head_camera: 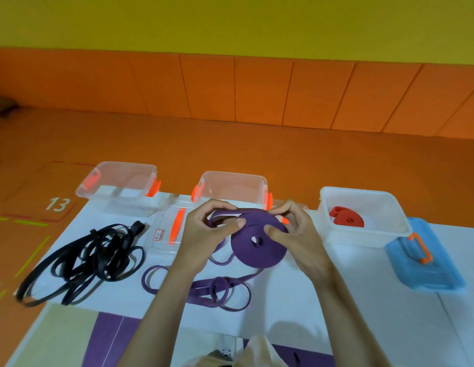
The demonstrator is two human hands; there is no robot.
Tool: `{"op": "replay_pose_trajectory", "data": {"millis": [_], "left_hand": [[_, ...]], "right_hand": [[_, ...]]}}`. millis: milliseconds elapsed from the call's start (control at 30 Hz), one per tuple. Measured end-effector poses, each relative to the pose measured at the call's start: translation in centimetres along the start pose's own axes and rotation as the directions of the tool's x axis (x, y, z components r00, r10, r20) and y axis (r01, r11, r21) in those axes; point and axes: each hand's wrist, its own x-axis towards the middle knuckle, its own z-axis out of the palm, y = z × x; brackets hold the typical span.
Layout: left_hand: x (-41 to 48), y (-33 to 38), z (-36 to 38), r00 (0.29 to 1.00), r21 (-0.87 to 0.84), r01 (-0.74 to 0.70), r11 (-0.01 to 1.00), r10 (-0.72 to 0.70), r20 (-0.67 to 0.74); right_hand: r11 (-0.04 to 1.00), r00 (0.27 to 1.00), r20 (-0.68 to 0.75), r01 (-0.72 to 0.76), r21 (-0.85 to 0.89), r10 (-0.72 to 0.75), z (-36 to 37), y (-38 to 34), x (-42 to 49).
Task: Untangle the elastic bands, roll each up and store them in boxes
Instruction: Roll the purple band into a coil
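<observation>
A purple elastic band is partly wound into a flat roll [257,245] that I hold above the white table. My right hand [294,231] grips the roll's right side, thumb on its face. My left hand [212,229] pinches the loose strand feeding into the roll. The unwound purple tail [217,290] lies in loops on the table below. A tangled black band [84,260] lies at the left. A rolled red band [345,219] sits inside the white box [363,237] at the right.
Two clear boxes with orange clips stand at the back, one at the left [119,189] and one in the middle [233,186]. A clear lid [169,231] lies between them. A blue lid [424,258] rests right of the white box. The table edge [177,317] runs near me.
</observation>
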Motion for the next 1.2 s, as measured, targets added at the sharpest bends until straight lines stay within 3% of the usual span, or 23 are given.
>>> {"op": "replay_pose_trajectory", "data": {"millis": [133, 267, 567, 700, 967, 1200], "left_hand": [[-1.9, 0.2, 0.6, 1.000, 0.017, -0.013, 1.000, 0.013, -0.008], [-3.8, -0.5, 1.2, 0.998, 0.013, -0.018, 1.000, 0.018, -0.064], [-6.3, -1.6, 0.2, 0.996, -0.042, 0.066, 0.997, -0.069, -0.063], [-6.4, -2.2, -0.8, 0.982, -0.076, 0.099, 0.992, -0.110, -0.157], [-1.8, -4.3, -2.2, 0.927, -0.119, 0.125, 0.985, -0.159, -0.339], [4.9, -6.3, -5.0, 0.917, -0.186, 0.256, 0.948, -0.300, -0.264]], "right_hand": [[0.995, 0.995, 0.034, -0.095, 0.000, 0.095, 0.2, 0.3, -1.5], [0.999, 0.999, 0.041, -0.035, 0.003, 0.035, -0.3, 0.6, -2.9], [0.989, 0.989, -0.126, -0.066, 0.130, 0.083, 1.0, 2.3, -4.4], [0.987, 0.987, -0.129, -0.081, 0.142, 0.100, 2.3, 2.9, -3.7], [0.984, 0.952, -0.265, -0.124, 0.127, 0.154, 5.0, 5.3, 0.9], [0.983, 0.884, -0.430, -0.180, 0.047, 0.183, 7.5, 7.2, 7.2]]}}
